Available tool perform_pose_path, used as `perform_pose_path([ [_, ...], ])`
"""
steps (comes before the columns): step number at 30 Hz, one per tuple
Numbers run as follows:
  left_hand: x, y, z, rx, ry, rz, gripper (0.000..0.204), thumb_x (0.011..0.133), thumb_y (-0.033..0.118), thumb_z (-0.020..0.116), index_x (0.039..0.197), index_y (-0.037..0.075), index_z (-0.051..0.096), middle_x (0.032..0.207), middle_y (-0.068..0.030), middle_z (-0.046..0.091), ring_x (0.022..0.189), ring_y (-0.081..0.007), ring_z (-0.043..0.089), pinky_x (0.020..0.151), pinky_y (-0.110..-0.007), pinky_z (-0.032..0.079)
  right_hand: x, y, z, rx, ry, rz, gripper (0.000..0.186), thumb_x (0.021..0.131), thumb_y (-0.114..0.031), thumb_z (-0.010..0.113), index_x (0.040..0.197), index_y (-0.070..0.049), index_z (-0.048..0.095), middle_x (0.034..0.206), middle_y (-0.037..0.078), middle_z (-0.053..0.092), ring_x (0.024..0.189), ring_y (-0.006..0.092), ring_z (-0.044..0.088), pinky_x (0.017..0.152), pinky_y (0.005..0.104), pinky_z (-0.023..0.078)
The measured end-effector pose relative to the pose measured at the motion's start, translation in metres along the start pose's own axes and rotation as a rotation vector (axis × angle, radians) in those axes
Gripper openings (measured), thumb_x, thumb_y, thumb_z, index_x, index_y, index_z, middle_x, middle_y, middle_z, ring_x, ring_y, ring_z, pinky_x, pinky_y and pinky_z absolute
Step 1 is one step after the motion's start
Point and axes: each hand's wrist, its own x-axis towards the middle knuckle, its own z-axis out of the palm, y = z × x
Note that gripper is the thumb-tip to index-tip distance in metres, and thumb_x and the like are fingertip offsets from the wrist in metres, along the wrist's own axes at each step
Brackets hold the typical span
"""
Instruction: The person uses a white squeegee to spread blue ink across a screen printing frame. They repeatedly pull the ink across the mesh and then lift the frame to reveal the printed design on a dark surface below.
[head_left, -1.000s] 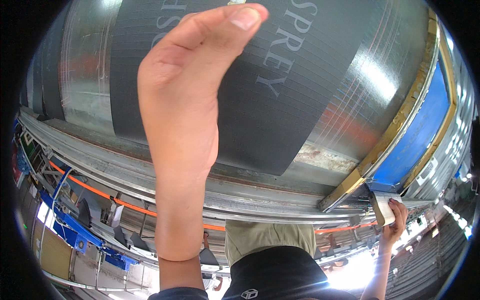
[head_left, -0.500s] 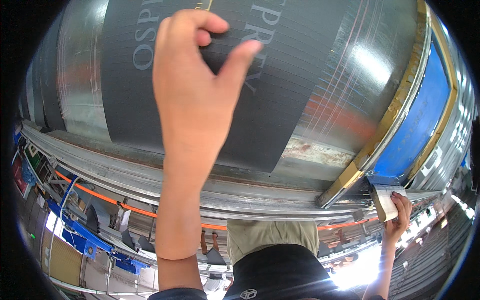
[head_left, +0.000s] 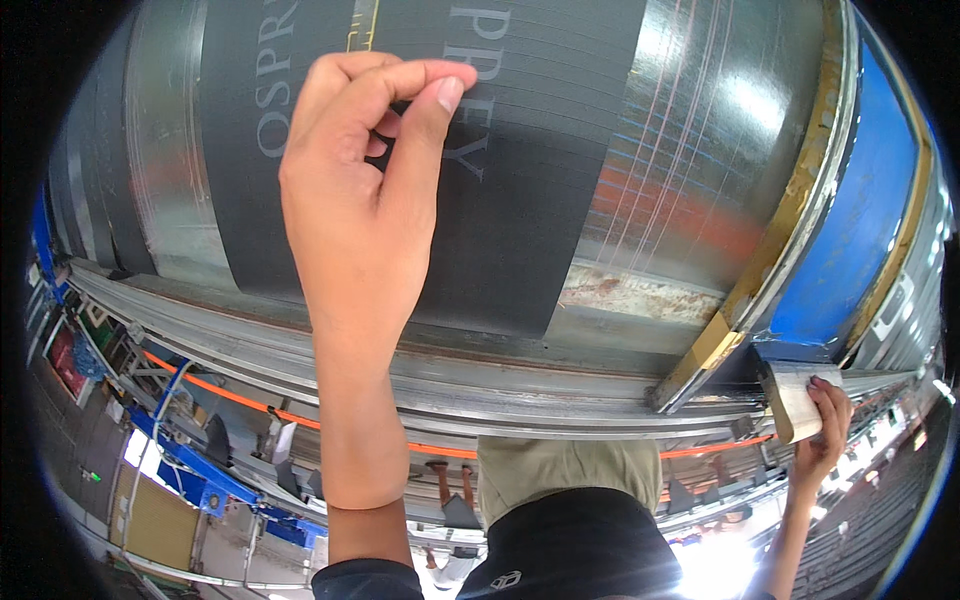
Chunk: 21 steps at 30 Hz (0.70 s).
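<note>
My left hand (head_left: 365, 180) hovers over a black sheet (head_left: 530, 220) that has pale grey lettering and a small yellow print. Its thumb and forefinger are pinched together, and nothing shows between the tips. Far to the right, my right hand (head_left: 825, 425) grips the pale wooden handle of a squeegee (head_left: 795, 405). The squeegee stands at the near end of a blue printing screen (head_left: 840, 240), which sits in a yellow-stained metal frame (head_left: 775, 250).
The sheet lies on a shiny metal-like table surface (head_left: 690, 130) streaked with coloured lines. A metal rail (head_left: 500, 405) runs along the near edge, against my body. Behind it are an orange strip (head_left: 250, 400), blue machine parts (head_left: 180, 465) and another person's legs (head_left: 455, 485).
My left thumb and forefinger have gone from apart to pinched, and the hand has drawn slightly nearer. The sheet, screen and squeegee shift in view; my right hand keeps its grip.
</note>
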Motion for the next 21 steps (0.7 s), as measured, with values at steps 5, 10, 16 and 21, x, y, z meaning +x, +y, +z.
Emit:
perform_pose_path([
  [5,0.002,0.002,0.001,0.07,-0.083,0.013,0.014,0.094,0.011,0.073,0.103,0.0,0.077,0.098,0.0016,0.061,0.082,-0.0057,0.049,0.074,-0.021,0.039,-0.009,0.016,0.002,-0.018,0.014,-0.038,0.042,0.085,-0.028,0.069,0.116,0.002,0.069,0.124,0.017,0.068,0.118,0.0358,0.059,0.106,0.0468,0.041],
  [10,0.003,0.01,0.002,0.109,-0.113,-0.048,0.014,0.094,0.009,0.073,0.102,-0.002,0.076,0.101,-0.0005,0.06,0.087,-0.007,0.051,0.078,-0.021,0.04,-0.012,0.012,0.005,-0.014,0.001,0.007,0.041,0.083,-0.024,0.069,0.115,0.002,0.068,0.125,0.017,0.067,0.12,0.0362,0.058,0.108,0.0478,0.04],
  [16,0.005,0.001,0.003,0.048,-0.103,-0.004,0.012,0.092,0.012,0.075,0.099,0.002,0.078,0.095,0.0007,0.058,0.08,-0.0077,0.05,0.071,-0.023,0.04,-0.013,0.016,0.004,-0.022,-0.017,-0.004,0.042,0.082,-0.023,0.071,0.116,0.002,0.068,0.126,0.017,0.067,0.122,0.0353,0.058,0.108,0.0469,0.041],
  [21,0.004,0.001,0.005,0.065,-0.085,-0.003,0.014,0.094,0.014,0.074,0.099,0.003,0.079,0.093,0.0006,0.058,0.079,-0.0075,0.05,0.071,-0.023,0.039,-0.011,0.013,0.002,-0.014,-0.019,-0.018,0.042,0.082,-0.021,0.071,0.117,0.002,0.068,0.126,0.017,0.067,0.121,0.0354,0.059,0.108,0.0469,0.041],
])
